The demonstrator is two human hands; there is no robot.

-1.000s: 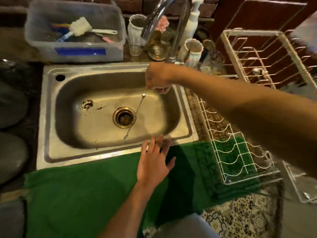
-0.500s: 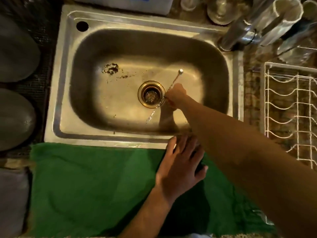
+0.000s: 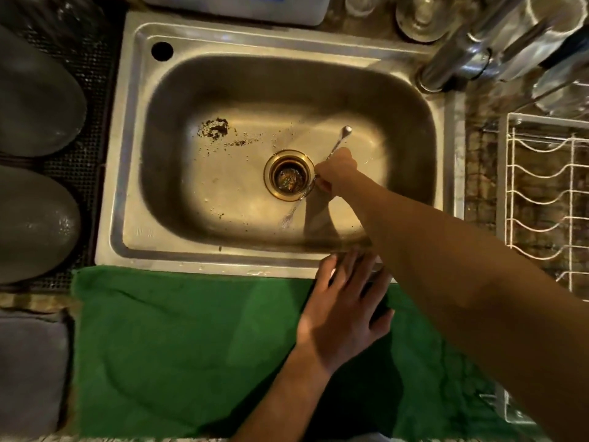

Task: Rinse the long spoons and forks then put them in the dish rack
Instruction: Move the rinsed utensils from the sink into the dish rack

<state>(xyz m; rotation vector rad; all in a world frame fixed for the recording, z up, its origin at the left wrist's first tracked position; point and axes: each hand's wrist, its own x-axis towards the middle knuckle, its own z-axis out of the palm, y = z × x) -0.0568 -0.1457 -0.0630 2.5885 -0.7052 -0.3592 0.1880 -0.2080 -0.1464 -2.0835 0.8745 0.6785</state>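
A long thin metal fork (image 3: 294, 209) lies slanted on the floor of the steel sink (image 3: 134, 173), right of the brass drain (image 3: 288, 175), its tines toward me and its round end far right. My right hand (image 3: 334, 172) reaches down into the sink and its fingers close around the middle of the fork's handle. My left hand (image 3: 344, 311) rests flat with spread fingers on the green towel (image 3: 178, 339), fingertips on the sink's front rim. The white wire dish rack (image 3: 548, 199) stands to the right of the sink.
The tap base (image 3: 446, 68) rises at the sink's far right corner, with glasses and cups behind it. Dark crumbs (image 3: 215, 129) lie on the sink floor at left. Two dark rounded objects (image 3: 35, 154) sit on a mat left of the sink.
My right hand came down from near the tap into the sink and took hold of the fork. The view tilted down and closer. My left hand stayed on the towel.
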